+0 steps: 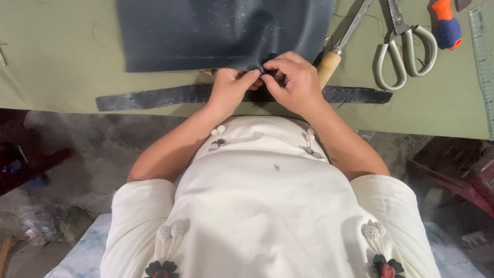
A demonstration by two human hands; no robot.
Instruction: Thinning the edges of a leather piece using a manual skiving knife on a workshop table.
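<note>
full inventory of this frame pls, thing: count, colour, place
leather sheet: 1, dark blue-grey, top centre of the table, lower edge pinched by both hands
leather strap: 1, dark, lying flat along the table's near edge, under the hands
table: 1, olive-green top
scissors: 1, pale grey-green handles, top right
wooden-handled tool: 1, metal blade, tan handle, just right of the hands
orange and blue tool handle: 1, top right corner
ruler: 1, clear, right edge
left hand: 1, gripping the sheet's edge
right hand: 1, gripping the same edge, touching the left
</note>
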